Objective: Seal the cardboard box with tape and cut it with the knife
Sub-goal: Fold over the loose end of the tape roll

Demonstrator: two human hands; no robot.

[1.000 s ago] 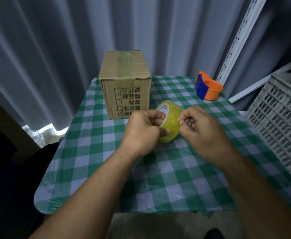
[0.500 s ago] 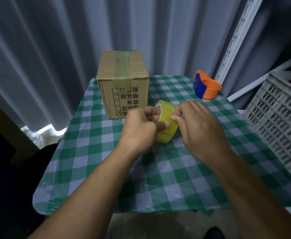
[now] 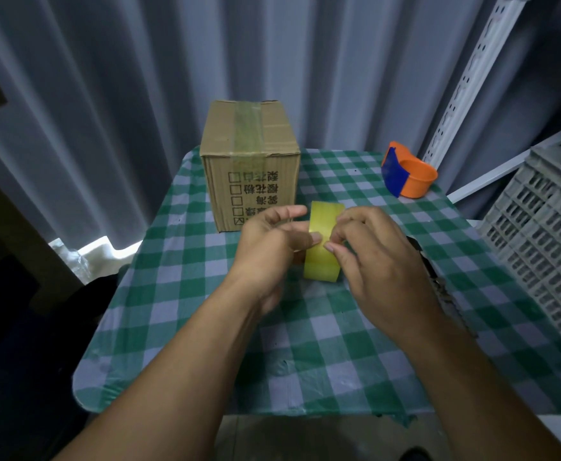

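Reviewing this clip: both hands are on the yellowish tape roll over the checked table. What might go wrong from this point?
1. The right hand is picking at the tape roll for its free end; clear tape may split or restick.
2. The cardboard box already carries a strip on top, so a new strip may land crooked or wrinkled over it.
3. No knife is plainly visible; only an orange and blue cutter sits far right.

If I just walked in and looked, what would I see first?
Probably the yellow tape roll in the middle, held between the left hand and the right hand above the green checked tablecloth. Behind it stands a cardboard box with a strip of tape already along its top. At the far right of the table sits a bright orange and blue tape cutter.
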